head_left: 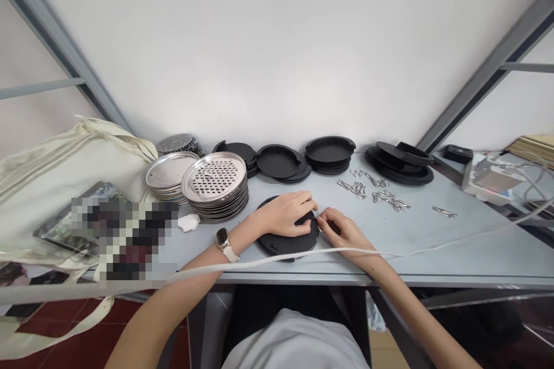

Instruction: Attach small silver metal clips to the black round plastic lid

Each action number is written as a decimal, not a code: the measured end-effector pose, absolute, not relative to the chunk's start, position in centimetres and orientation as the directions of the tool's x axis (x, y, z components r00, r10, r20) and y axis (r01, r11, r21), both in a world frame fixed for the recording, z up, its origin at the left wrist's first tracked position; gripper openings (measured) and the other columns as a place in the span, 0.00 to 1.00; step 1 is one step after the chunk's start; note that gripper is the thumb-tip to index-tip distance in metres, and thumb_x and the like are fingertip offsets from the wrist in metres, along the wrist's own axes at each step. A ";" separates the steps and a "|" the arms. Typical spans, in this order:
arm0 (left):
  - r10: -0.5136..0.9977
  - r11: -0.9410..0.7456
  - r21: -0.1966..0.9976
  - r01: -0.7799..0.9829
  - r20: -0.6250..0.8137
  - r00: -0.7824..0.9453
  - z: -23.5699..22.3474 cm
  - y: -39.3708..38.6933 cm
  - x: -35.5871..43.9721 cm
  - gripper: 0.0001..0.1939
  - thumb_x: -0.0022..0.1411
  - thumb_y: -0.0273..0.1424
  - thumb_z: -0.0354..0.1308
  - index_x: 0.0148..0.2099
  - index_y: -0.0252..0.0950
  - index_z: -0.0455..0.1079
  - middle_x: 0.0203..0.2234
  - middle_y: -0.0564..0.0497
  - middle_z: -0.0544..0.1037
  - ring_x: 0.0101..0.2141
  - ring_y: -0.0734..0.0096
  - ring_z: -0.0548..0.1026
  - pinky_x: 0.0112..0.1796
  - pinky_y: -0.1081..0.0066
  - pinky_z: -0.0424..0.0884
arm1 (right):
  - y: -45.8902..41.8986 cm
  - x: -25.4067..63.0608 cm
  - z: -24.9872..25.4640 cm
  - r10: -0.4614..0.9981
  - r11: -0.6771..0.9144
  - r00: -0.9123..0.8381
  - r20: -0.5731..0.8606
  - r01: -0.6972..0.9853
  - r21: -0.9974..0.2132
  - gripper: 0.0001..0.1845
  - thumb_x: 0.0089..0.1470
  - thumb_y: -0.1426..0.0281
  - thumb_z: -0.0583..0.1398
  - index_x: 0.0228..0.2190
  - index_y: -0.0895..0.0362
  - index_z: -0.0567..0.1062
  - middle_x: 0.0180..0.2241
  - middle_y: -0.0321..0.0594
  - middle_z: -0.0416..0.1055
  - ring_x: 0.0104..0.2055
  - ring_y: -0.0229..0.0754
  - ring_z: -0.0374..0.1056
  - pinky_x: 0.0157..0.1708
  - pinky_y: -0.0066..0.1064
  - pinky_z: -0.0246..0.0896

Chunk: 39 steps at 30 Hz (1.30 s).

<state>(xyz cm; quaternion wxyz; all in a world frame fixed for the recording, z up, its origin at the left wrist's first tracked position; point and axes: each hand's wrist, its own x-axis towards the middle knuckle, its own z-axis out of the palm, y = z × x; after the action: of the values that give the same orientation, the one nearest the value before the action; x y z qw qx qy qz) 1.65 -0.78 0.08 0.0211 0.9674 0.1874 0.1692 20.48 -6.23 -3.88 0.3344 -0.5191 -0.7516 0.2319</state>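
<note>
A round black plastic base (pixel 281 244) lies on the table before me. My left hand (pixel 289 213) rests across it with curled fingers and holds it down. At the base's right edge, my right hand (pixel 341 229) pinches a small shiny metal piece (pixel 315 216), mostly hidden by the fingertips. The fingers of both hands almost meet there. Left of the base stands a stack of round metal grater plates (pixel 215 180). Plain-looking metal discs (pixel 170 174) are piled behind it. Bent wire clips (pixel 390 200) lie scattered to the right.
Along the wall sit black round bases (pixel 279 161), more black bases (pixel 331 153) and a tilted black pile (pixel 399 164). A cream bag (pixel 108 144) is at left. A white cable (pixel 268 259) crosses in front of my forearms. A power strip (pixel 487 181) lies right.
</note>
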 end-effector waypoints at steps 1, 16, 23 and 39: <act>0.361 -0.932 0.100 0.348 0.325 0.874 0.0 -0.7 1.7 0.10 0.59 0.30 0.49 0.43 0.33 0.63 0.36 0.46 0.66 0.35 0.66 0.67 0.38 0.69 0.65 | -6.2 20.5 -3.9 0.935 0.355 -0.237 0.264 0.624 -0.696 0.16 0.59 0.61 0.50 0.21 0.54 0.61 0.23 0.35 0.61 0.27 0.39 0.58 0.27 0.30 0.55; 0.357 -0.934 0.164 0.318 0.342 0.869 0.1 -0.5 1.6 0.06 0.58 0.29 0.52 0.38 0.34 0.64 0.35 0.48 0.67 0.37 0.67 0.66 0.42 0.69 0.64 | -6.3 20.6 -4.0 0.940 0.339 -0.253 0.229 0.617 -0.710 0.16 0.60 0.63 0.49 0.23 0.54 0.60 0.24 0.35 0.60 0.29 0.39 0.58 0.31 0.31 0.55; 0.369 -0.926 0.212 0.313 0.333 0.868 0.1 -0.5 1.6 0.08 0.58 0.29 0.52 0.41 0.34 0.64 0.35 0.48 0.67 0.38 0.67 0.67 0.44 0.69 0.63 | -6.2 20.6 -4.2 0.942 0.332 -0.246 0.227 0.605 -0.724 0.14 0.59 0.64 0.49 0.23 0.54 0.61 0.24 0.34 0.60 0.28 0.39 0.57 0.30 0.30 0.54; 0.357 -0.931 0.206 0.303 0.329 0.874 0.0 -0.3 1.5 0.08 0.58 0.30 0.53 0.40 0.34 0.66 0.35 0.48 0.68 0.37 0.68 0.67 0.43 0.70 0.63 | -6.2 20.6 -4.2 0.961 0.275 -0.188 0.203 0.568 -0.776 0.11 0.57 0.64 0.51 0.24 0.55 0.62 0.22 0.32 0.58 0.26 0.37 0.55 0.27 0.28 0.53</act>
<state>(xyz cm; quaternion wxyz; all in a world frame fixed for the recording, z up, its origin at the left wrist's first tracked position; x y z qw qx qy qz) 1.54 -0.27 -0.01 0.0741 0.9652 0.1710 0.1836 20.56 -6.18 -4.24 0.3499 -0.5323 -0.7178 0.2809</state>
